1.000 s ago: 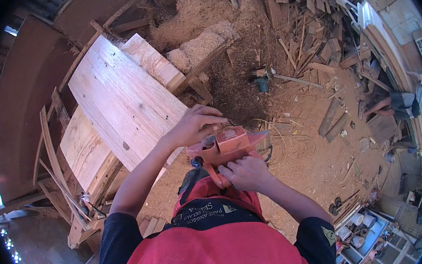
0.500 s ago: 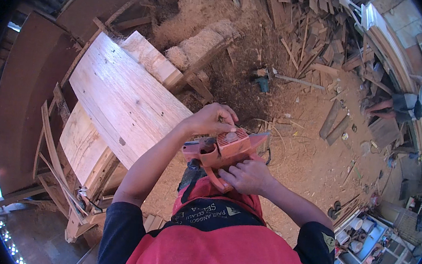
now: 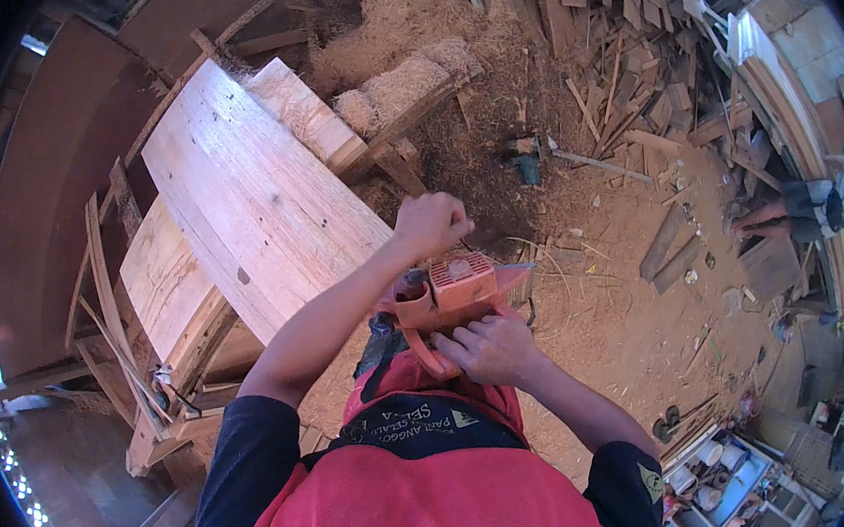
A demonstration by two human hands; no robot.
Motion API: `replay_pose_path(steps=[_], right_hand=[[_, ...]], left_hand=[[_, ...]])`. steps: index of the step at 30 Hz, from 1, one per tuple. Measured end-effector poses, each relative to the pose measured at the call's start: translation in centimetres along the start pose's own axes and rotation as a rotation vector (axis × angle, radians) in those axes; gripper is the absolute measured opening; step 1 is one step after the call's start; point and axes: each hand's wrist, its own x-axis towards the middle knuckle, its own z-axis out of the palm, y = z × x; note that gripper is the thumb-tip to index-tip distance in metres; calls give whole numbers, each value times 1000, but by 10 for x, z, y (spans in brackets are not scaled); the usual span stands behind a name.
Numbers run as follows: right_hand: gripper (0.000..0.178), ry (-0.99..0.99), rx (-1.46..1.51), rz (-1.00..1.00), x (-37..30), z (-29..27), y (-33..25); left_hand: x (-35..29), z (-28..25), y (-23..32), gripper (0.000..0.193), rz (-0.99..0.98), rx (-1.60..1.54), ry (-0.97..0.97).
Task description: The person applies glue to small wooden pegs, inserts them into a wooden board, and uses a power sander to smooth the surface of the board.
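In front of my waist is an orange chainsaw with a ribbed cover on top and a round knob on that cover. I cannot make out its bar. My right hand is closed round its near right side, close to the looped handle. My left hand is closed just beyond the ribbed cover, with fingers curled down and whatever they hold hidden. A wide pale plank lies to the left, its near end beside my left forearm.
Under the wide plank, more timber rests on wooden supports. A sawdust-covered beam and a green power tool are farther off. Wood offcuts pile up at far right. A person is at the right edge, above a cluttered shelf.
My left hand has lifted off the ribbed cover and moved up and slightly left, its fingers curling closed. The chainsaw has tilted a little; my right hand keeps its grip.
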Motion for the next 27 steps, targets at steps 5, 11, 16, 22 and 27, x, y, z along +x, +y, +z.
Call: replay_pose_path(steps=[5,11,16,22,27], right_hand=[[34,-10,65,86,-2,13,-1],[36,580,471,624,1,19,32],[50,522,1453,1293,-66,67,83],[53,605,1274,1329,-78,91,80],[55,599,1203,1354,-85,109,71]], left_hand=[[-8,-11,-14,26,22,32,604],[-96,-11,17,24,233,55,645],[-153,55,-36,22,-111,-258,638],[-239,133,-119,30,-404,-449,583],[-241,128,-115,33,-510,-469,549]])
